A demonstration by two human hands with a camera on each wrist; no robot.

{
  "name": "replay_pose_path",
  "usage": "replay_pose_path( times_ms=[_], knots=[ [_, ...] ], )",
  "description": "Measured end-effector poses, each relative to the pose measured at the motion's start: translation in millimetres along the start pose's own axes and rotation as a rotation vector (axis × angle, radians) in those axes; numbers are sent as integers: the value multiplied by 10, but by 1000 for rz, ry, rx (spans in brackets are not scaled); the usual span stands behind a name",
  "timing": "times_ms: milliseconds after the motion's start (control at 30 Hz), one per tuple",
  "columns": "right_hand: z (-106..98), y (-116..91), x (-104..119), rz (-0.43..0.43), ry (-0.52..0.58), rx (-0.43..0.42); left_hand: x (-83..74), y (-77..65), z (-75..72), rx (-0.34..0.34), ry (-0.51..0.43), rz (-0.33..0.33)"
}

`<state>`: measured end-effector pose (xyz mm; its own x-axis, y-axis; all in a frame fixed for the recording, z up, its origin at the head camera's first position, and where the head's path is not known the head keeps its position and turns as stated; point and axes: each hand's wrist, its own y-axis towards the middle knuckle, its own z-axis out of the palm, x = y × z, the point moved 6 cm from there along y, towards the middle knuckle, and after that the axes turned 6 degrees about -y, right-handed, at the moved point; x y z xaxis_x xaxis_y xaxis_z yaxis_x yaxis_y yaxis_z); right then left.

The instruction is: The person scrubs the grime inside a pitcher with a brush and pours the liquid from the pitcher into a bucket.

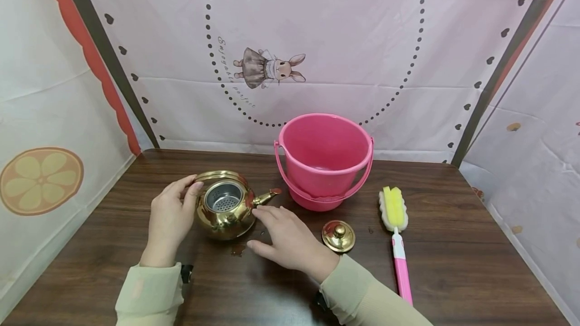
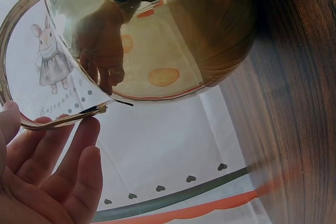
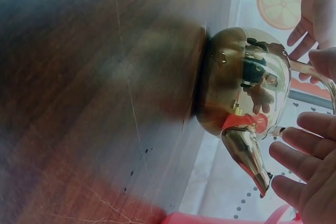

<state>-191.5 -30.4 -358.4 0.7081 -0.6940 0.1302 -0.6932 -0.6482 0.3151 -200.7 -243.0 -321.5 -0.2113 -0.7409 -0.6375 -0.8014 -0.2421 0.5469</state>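
Note:
A shiny gold teapot (image 1: 226, 226) stands lidless on the wooden table, its metal strainer (image 1: 223, 197) showing in the opening. My left hand (image 1: 171, 211) pinches the teapot's hoop handle (image 2: 58, 121) between thumb and fingers at the left side. With fingers extended and nothing in its grasp, my right hand (image 1: 290, 239) is beside the spout (image 3: 245, 156), fingertips close to the pot's right side. The gold lid (image 1: 339, 236) lies knob up on the table, just right of my right hand.
Behind the lid stands a pink bucket (image 1: 317, 190) with its handle lowered to the front. A sponge brush (image 1: 401, 270) with a pink and white handle lies at the right. Small water drops (image 1: 237, 250) dot the table before the teapot. Printed cloth walls (image 1: 344, 39) enclose the table.

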Motion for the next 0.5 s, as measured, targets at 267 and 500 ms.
replay_pose_path(
  times_ms=[267, 500],
  knots=[
    [3, 5, 8, 1, 1, -4, -7, 7, -6, -9, 2, 7],
    [15, 12, 33, -7, 1, 6, -6, 1, -5, -6, 8, 6]
  ],
)
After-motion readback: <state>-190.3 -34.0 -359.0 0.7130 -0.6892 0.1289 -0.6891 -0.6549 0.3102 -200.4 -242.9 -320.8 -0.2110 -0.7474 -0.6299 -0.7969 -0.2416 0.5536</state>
